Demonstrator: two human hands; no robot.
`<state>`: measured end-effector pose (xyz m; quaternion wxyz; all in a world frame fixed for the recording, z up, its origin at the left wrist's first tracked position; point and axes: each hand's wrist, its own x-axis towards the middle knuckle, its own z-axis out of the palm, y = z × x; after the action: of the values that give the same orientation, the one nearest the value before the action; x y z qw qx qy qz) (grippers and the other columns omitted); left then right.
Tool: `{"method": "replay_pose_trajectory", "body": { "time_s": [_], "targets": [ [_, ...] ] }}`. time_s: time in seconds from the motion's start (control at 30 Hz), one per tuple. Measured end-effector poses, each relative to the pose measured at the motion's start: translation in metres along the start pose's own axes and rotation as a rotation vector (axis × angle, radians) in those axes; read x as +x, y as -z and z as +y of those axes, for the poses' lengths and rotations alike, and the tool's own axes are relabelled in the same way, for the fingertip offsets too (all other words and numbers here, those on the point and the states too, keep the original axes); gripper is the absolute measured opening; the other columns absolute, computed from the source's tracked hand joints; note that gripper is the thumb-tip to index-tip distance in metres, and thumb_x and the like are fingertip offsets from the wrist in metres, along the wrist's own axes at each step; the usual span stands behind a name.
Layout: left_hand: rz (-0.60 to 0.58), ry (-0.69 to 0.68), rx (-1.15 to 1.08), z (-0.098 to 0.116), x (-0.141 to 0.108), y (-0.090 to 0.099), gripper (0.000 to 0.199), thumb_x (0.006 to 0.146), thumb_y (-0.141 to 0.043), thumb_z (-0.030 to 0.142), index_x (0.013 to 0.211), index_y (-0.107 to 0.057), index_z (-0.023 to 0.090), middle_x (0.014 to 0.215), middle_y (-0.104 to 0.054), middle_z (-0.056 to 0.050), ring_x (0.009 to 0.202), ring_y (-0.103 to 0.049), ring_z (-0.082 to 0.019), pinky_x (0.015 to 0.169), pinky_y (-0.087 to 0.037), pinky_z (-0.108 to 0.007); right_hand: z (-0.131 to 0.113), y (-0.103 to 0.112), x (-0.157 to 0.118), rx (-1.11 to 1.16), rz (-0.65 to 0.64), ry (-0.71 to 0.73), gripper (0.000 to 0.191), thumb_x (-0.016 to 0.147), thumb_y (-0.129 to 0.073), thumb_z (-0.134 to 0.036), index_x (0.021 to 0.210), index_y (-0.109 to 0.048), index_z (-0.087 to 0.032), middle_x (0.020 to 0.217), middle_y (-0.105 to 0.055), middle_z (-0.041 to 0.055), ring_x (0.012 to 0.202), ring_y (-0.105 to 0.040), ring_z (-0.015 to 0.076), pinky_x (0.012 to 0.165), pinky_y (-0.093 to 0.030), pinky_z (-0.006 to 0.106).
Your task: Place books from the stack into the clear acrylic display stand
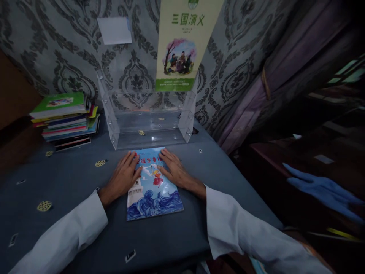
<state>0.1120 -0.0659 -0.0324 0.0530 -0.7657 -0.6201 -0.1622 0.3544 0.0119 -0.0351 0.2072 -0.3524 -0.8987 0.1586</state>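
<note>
A thin blue picture book (155, 196), with red lettering and painted waves on its cover, lies closed on the dark table cover. My left hand (121, 177) rests on its left edge, fingers stretched out and lying flat. Across from it, my right hand (176, 171) is laid over the upper right edge, fingers also extended. Neither hand is wrapped around the book. Just beyond the book stands a clear acrylic rack (151, 139) with stepped tiers. A pale green book (182, 28) is upright on the rack's upper right part.
A stack of books (67, 114), topped by a green one, sits at the back left. A white card (114, 30) is against the patterned wall covering (135, 76). A purple curtain (251, 87) hangs to the right. Past the table's right edge is a blue glove-like shape (319, 188).
</note>
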Motion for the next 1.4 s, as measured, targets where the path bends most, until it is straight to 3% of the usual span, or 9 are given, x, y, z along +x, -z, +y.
{"method": "replay_pose_trajectory", "body": {
  "time_s": [0.4,0.63,0.93,1.13,1.27,1.4],
  "targets": [
    [-0.016,0.063,-0.012,-0.001,-0.002,0.001,0.058,0.102,-0.032,0.051,0.144,-0.047,0.014,0.155,-0.043,-0.019,0.146,-0.037,-0.034,0.115,-0.037,-0.053,0.002,0.002,-0.004,-0.007,-0.006,-0.036,0.057,0.099,-0.045,-0.043,0.145,-0.049,-0.010,0.156,-0.042,0.0205,0.147,-0.038,0.0298,0.120,-0.032,0.053],
    [-0.065,-0.041,-0.003,-0.004,0.001,0.002,0.056,0.103,-0.032,0.049,0.144,-0.049,0.014,0.150,-0.051,-0.017,0.144,-0.042,-0.030,0.117,-0.036,-0.052,-0.001,0.000,-0.011,-0.021,0.033,-0.035,0.050,0.098,-0.048,-0.041,0.141,-0.054,-0.016,0.151,-0.050,0.0157,0.141,-0.047,0.0286,0.118,-0.037,0.051],
    [-0.187,-0.222,-0.082,-0.002,0.042,-0.024,0.051,0.106,-0.033,0.041,0.152,-0.042,0.020,0.159,-0.040,-0.011,0.148,-0.036,-0.023,0.122,-0.030,-0.046,-0.002,0.002,-0.018,0.088,0.066,-0.065,0.049,0.097,-0.052,-0.035,0.141,-0.054,-0.014,0.155,-0.044,0.0183,0.143,-0.044,0.0296,0.119,-0.036,0.049],
    [-0.168,-0.346,-0.107,0.015,0.079,-0.040,0.048,0.104,-0.033,0.026,0.151,-0.041,0.023,0.158,-0.041,-0.009,0.147,-0.037,-0.022,0.120,-0.033,-0.048,-0.008,0.010,-0.019,0.120,0.110,-0.080,0.046,0.095,-0.053,-0.029,0.139,-0.055,-0.017,0.153,-0.048,0.0161,0.140,-0.047,0.0280,0.116,-0.041,0.046],
    [-0.128,-0.361,-0.130,0.027,0.091,-0.042,0.048,0.102,-0.033,0.020,0.148,-0.046,0.021,0.156,-0.045,-0.010,0.145,-0.042,-0.022,0.116,-0.039,-0.046,-0.008,0.012,-0.017,0.108,0.136,-0.068,0.048,0.094,-0.052,-0.028,0.140,-0.053,-0.013,0.150,-0.049,0.0182,0.138,-0.049,0.0275,0.115,-0.043,0.043],
    [-0.090,-0.336,-0.148,0.035,0.090,-0.034,0.047,0.102,-0.032,0.025,0.147,-0.048,0.022,0.152,-0.050,-0.010,0.144,-0.043,-0.022,0.117,-0.036,-0.046,-0.003,0.010,-0.016,0.078,0.152,-0.055,0.050,0.097,-0.049,-0.030,0.143,-0.049,-0.012,0.147,-0.052,0.0187,0.139,-0.048,0.0271,0.114,-0.044,0.043]
  ]
}}
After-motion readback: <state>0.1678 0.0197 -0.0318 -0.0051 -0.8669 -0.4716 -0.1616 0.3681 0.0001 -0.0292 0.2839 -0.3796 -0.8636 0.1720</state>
